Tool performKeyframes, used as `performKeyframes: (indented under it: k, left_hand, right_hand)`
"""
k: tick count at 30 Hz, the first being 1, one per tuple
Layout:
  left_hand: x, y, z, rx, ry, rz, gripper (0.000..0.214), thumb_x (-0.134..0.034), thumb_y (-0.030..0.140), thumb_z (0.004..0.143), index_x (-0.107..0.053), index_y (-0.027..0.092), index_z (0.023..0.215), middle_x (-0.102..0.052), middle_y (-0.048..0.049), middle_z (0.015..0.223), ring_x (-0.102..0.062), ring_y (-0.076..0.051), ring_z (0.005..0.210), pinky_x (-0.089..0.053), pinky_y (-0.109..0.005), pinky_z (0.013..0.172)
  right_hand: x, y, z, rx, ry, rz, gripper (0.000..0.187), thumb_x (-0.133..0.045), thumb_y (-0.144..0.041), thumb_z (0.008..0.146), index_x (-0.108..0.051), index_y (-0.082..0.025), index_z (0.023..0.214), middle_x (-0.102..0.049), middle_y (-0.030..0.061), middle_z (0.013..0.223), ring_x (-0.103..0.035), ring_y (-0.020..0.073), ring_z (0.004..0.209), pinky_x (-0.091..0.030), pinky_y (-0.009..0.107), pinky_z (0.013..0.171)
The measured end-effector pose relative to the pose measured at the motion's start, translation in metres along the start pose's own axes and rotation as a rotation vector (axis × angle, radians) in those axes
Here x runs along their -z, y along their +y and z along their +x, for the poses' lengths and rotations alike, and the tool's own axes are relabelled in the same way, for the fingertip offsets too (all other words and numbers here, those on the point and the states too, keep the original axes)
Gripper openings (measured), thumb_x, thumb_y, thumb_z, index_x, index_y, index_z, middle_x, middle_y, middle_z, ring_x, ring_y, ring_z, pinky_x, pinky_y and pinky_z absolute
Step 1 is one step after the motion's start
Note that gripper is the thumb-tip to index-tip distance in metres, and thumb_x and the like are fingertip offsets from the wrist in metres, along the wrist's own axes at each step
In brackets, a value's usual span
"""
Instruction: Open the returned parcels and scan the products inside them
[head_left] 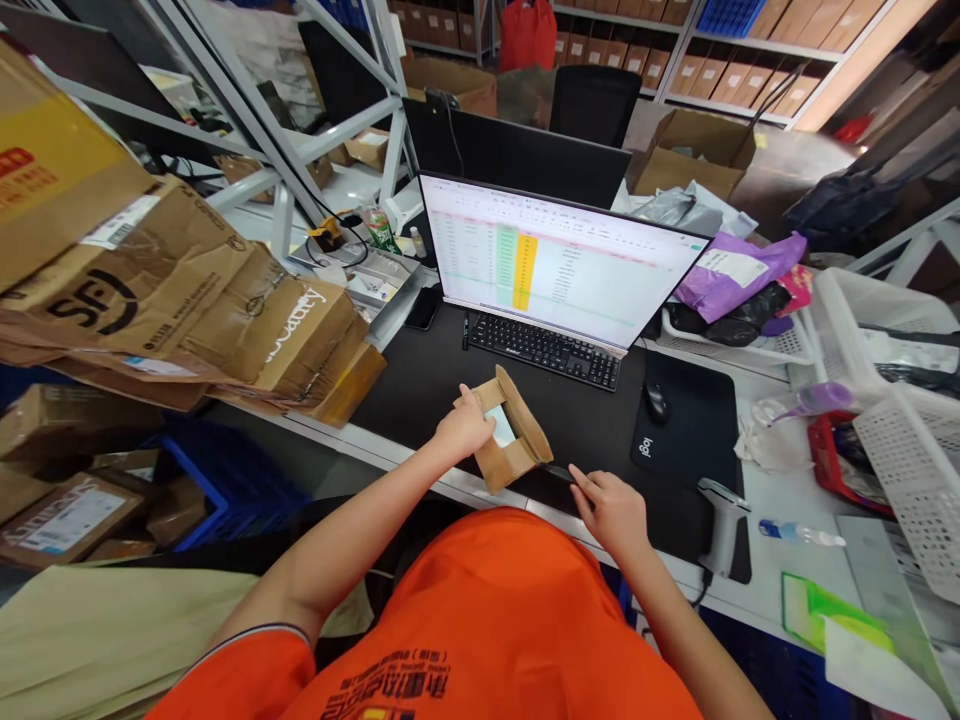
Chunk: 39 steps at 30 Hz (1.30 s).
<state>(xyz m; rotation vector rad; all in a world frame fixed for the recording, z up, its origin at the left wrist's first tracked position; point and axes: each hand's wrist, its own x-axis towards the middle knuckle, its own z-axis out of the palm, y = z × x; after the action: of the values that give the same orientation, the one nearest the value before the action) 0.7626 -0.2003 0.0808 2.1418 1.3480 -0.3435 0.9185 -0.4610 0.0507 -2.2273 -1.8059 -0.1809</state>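
Observation:
My left hand (466, 428) grips the left side of a small brown cardboard box (499, 465), its fingers closed on the edge. The top flap of the box stands up and something pale (500, 427) shows inside. My right hand (611, 508) is closed round a slim black tool (559, 471) that looks like a knife. The tool's tip meets the right corner of the box; whether it is in the cardboard I cannot tell. Both hands are over the front edge of the black desk mat (405, 385).
Behind the box stand a keyboard (544, 350) and a lit monitor (555, 255). To the right are a mouse (657, 403), a barcode scanner (722, 525) and white baskets (915, 480). Large cardboard boxes (172, 290) are piled on the left, a blue crate (225, 480) below.

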Motion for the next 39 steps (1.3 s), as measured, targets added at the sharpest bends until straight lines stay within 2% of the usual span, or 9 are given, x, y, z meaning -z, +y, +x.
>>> performKeyframes:
  k: [5,11,15,19,22,26,31,35,39]
  left_hand:
    - [-0.001,-0.004,-0.005,-0.008,0.019,-0.053,0.09,-0.042,0.034,0.092,0.004,-0.009,0.155,-0.065,-0.0342,0.122,-0.074,-0.032,0.081,-0.052,-0.035,0.069]
    - [-0.005,-0.006,-0.003,-0.01,0.006,-0.157,0.09,-0.04,0.032,0.093,0.013,-0.005,0.155,-0.075,-0.0221,0.096,-0.069,-0.023,0.054,-0.052,-0.031,0.055]
    - [-0.004,-0.011,-0.003,-0.014,-0.016,-0.252,0.089,-0.038,0.028,0.094,0.019,-0.001,0.155,-0.075,-0.0126,0.08,-0.066,-0.021,0.046,-0.05,-0.028,0.047]
    - [-0.013,-0.035,-0.003,-0.075,-0.065,-0.491,0.088,-0.037,0.025,0.094,0.025,0.01,0.155,-0.075,-0.0078,0.077,-0.068,-0.02,0.052,-0.054,-0.027,0.049]
    - [-0.04,-0.064,-0.004,-0.166,0.055,-0.76,0.083,-0.038,0.027,0.096,0.014,0.02,0.16,-0.07,-0.0158,0.123,-0.075,-0.022,0.09,-0.061,-0.031,0.071]
    - [-0.09,-0.097,-0.003,-0.194,0.291,-0.898,0.07,-0.035,0.036,0.099,-0.003,0.019,0.16,-0.044,-0.0169,0.156,-0.051,-0.022,0.138,-0.049,-0.035,0.108]
    - [-0.099,-0.108,0.005,-0.232,0.413,-0.739,0.086,-0.042,0.038,0.096,0.011,0.012,0.158,-0.031,-0.0251,0.158,-0.045,-0.028,0.142,-0.039,-0.049,0.116]
    - [-0.057,-0.099,0.001,-0.494,0.588,-0.192,0.064,-0.055,0.027,0.087,-0.041,0.02,0.149,-0.018,-0.0179,0.165,-0.015,-0.036,0.154,-0.017,-0.06,0.123]
    - [-0.027,-0.072,-0.01,-0.67,0.442,0.161,0.049,-0.053,0.009,0.08,-0.066,0.027,0.124,-0.038,-0.0096,0.158,-0.027,-0.031,0.151,-0.016,-0.057,0.125]
  right_hand:
    - [-0.022,0.032,-0.032,-0.134,0.059,0.486,0.037,-0.047,-0.034,0.101,-0.068,-0.02,0.128,-0.075,0.0065,0.094,-0.068,0.0163,0.086,-0.052,0.028,0.079]
    - [-0.082,0.069,-0.022,-0.653,0.204,0.331,0.052,-0.036,-0.042,0.1,-0.067,-0.008,0.124,-0.075,0.0162,0.097,-0.07,0.0236,0.089,-0.055,0.035,0.08]
    - [-0.102,0.066,0.01,-0.571,0.185,0.307,0.041,-0.048,-0.032,0.091,-0.071,-0.007,0.114,-0.072,0.0216,0.107,-0.067,0.0263,0.099,-0.053,0.039,0.09]
    - [-0.07,0.037,0.03,-0.466,0.284,0.346,0.035,-0.046,-0.026,0.093,-0.069,-0.01,0.115,-0.07,0.0194,0.114,-0.064,0.0273,0.109,-0.052,0.045,0.096]
    - [-0.028,-0.003,0.04,-0.152,0.383,0.469,0.031,-0.045,-0.018,0.095,-0.067,-0.02,0.117,-0.072,0.0112,0.11,-0.065,0.0226,0.108,-0.05,0.045,0.101]
    - [-0.007,-0.061,0.055,0.276,0.111,0.553,0.04,-0.042,-0.009,0.093,-0.063,-0.022,0.125,-0.071,0.0076,0.119,-0.063,0.0183,0.115,-0.048,0.04,0.108]
    - [-0.029,-0.089,0.079,0.17,-0.117,0.241,0.048,-0.056,-0.028,0.094,-0.053,-0.014,0.14,-0.06,0.0177,0.138,-0.047,0.0316,0.137,-0.031,0.057,0.118]
    - [-0.03,-0.08,0.093,-0.005,-0.137,0.246,0.019,-0.051,-0.028,0.097,-0.068,-0.019,0.1,-0.068,0.0084,0.101,-0.063,0.0235,0.103,-0.03,0.058,0.115]
    - [-0.024,-0.06,0.09,-0.038,0.037,0.469,0.037,-0.044,-0.027,0.1,-0.059,-0.02,0.067,-0.058,-0.0014,0.065,-0.058,0.0128,0.069,-0.044,0.042,0.103]
